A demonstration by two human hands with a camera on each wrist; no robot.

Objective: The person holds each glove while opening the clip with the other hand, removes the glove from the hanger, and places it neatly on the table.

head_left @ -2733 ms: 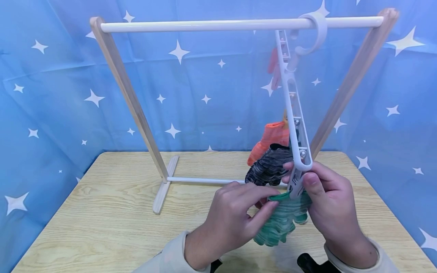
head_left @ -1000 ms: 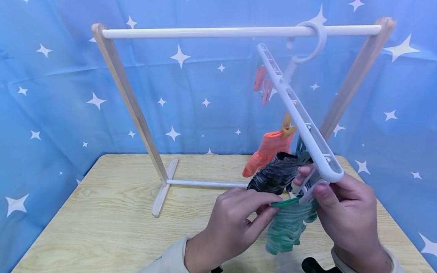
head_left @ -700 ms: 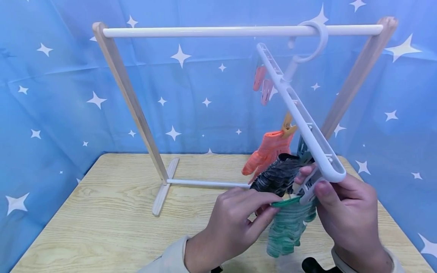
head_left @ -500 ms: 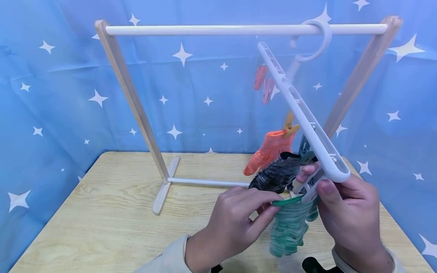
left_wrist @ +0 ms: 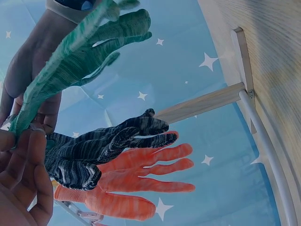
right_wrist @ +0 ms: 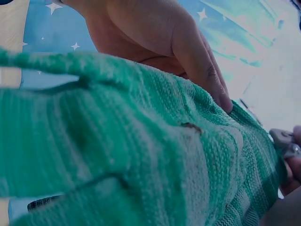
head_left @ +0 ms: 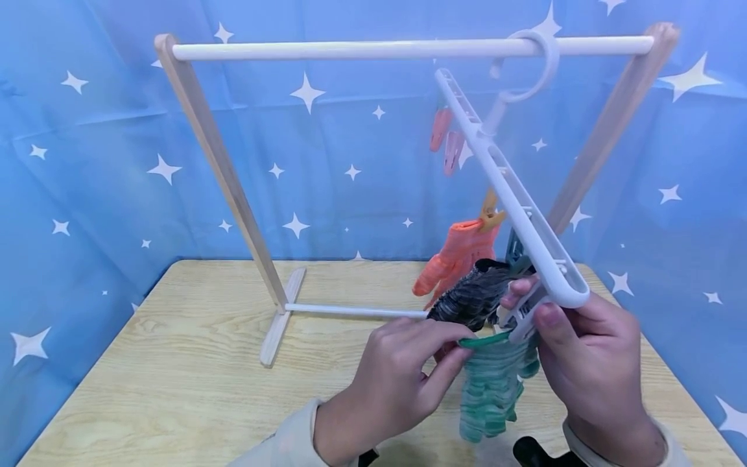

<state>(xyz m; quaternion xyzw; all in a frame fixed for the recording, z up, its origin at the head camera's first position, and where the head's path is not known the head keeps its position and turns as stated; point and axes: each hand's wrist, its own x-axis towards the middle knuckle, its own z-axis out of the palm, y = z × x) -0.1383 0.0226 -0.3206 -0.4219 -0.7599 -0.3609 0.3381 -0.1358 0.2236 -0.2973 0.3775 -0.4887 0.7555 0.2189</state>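
Note:
My left hand (head_left: 397, 376) pinches the cuff of a green striped knit glove (head_left: 490, 399), which hangs fingers down. With thumb and fingers, my right hand (head_left: 595, 357) grips a grey clothespin (head_left: 527, 314) under the near end of a white clip hanger (head_left: 510, 188). The clothespin's tip meets the glove's cuff; how firmly it bites is unclear. Behind it a black-and-grey glove (head_left: 469, 301) hangs from a dark clothespin (head_left: 515, 250). Farther back, an orange glove (head_left: 461, 256) hangs from a yellow clothespin (head_left: 490, 211). The left wrist view shows all three gloves (left_wrist: 70, 70) side on.
The hanger's hook (head_left: 548, 61) goes over the white top rail (head_left: 350, 50) of a wooden-legged rack (head_left: 216, 162) on the table (head_left: 146, 363). Pink clothespins (head_left: 446, 143) dangle at the far end. A starry blue cloth (head_left: 350, 130) surrounds the table.
Compared with the oldest frame, the hanger's near end has swung right, and the right hand and green glove have shifted right. During the last second both hands keep nearly the same hold.

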